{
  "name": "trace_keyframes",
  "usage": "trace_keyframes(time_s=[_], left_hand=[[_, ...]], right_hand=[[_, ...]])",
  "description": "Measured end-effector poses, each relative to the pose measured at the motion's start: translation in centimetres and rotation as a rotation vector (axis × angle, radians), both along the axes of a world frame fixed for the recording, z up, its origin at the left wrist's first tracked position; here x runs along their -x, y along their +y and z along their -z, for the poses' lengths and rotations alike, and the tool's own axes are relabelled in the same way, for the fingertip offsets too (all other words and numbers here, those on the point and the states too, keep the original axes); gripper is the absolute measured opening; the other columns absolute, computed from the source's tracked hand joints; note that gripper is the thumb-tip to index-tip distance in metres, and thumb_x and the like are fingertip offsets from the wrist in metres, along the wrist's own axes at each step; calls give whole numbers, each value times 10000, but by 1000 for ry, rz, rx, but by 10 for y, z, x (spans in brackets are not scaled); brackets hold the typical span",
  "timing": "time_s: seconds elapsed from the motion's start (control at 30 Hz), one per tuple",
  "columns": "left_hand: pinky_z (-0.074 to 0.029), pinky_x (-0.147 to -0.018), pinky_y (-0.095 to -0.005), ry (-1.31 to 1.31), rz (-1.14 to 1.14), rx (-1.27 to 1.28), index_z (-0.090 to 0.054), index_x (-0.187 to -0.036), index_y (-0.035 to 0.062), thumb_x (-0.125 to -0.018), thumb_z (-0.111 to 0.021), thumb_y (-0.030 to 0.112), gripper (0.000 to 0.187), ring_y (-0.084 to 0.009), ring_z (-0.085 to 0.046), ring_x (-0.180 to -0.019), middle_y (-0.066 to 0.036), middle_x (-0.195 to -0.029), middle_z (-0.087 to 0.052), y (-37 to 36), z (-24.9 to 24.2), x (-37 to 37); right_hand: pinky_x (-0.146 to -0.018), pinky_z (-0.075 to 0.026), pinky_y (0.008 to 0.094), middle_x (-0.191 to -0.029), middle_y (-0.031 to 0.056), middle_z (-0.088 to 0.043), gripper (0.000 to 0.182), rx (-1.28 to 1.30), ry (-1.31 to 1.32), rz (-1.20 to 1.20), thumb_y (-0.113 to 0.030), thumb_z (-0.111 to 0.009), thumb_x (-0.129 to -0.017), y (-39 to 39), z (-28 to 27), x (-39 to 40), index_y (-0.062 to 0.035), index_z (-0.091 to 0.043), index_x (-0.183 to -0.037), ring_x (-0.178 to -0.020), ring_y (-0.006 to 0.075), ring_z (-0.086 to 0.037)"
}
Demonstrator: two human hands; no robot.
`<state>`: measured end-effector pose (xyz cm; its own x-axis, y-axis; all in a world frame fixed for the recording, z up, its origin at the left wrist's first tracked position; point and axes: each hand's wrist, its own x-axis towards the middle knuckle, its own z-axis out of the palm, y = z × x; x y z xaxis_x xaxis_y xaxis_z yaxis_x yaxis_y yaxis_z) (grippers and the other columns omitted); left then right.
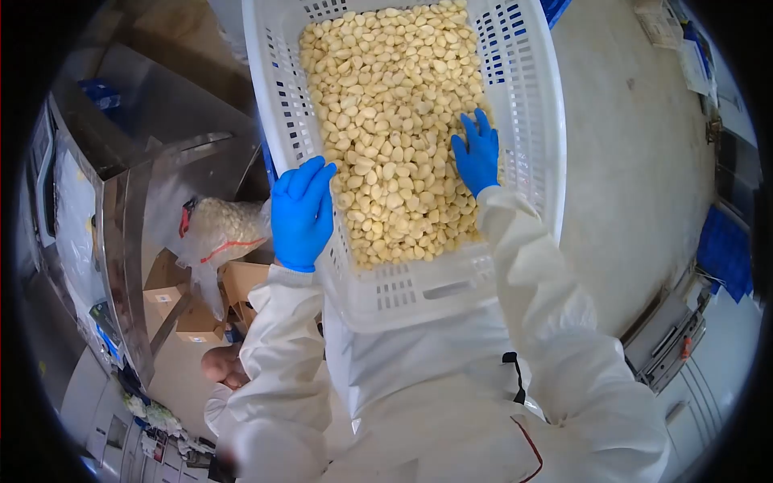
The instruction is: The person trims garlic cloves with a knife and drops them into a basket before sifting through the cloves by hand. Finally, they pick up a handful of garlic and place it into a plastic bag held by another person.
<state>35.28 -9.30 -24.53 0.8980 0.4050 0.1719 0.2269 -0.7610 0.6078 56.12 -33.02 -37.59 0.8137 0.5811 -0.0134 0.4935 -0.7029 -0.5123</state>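
Note:
A white plastic crate [541,121] with slotted walls stands in front of me. Peeled garlic cloves [394,121] cover its bottom in a thick layer. My left hand [302,216], in a blue glove, is over the crate's left wall with its fingers bent and pressed together; whether anything is between the fingertips cannot be made out. On the right side of the cloves lies my right hand [478,153], also blue-gloved, its fingers apart and resting on the top layer, with nothing seen in its grasp.
Left of the crate, a clear bag [229,229] of pale pieces sits over open cardboard boxes [201,320]. A steel table [121,249] stands further left. Another person [225,366] is partly visible at lower left. Pale floor [628,161] stretches along the right.

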Motion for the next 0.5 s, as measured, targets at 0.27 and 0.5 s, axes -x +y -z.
trace_keyframes(time_s=[0.27, 0.5], left_hand=[[-451, -907, -356, -133, -358, 239, -670, -1038, 28, -825, -573, -64, 252, -276, -588, -1016, -123, -1109, -628, -55, -27, 13], [-445, -899, -314, -7, -358, 667, -663, -974, 35, -857, -546, -65, 193, -230, -595, -1019, -120, -1086, -634, -161, -9, 32]], right_hand=[[-1025, -399, 376, -1291, 96, -555, 308, -298, 487, -64, -157, -590, -907, 4, -49, 19, -116, -601, -1212, -1207, 293, -510], [-1064, -347, 420, -1266, 86, -570, 331, -94, -28, -336, -298, -614, -869, 86, 24, -20, -171, -628, -1175, -1204, 317, -487]])
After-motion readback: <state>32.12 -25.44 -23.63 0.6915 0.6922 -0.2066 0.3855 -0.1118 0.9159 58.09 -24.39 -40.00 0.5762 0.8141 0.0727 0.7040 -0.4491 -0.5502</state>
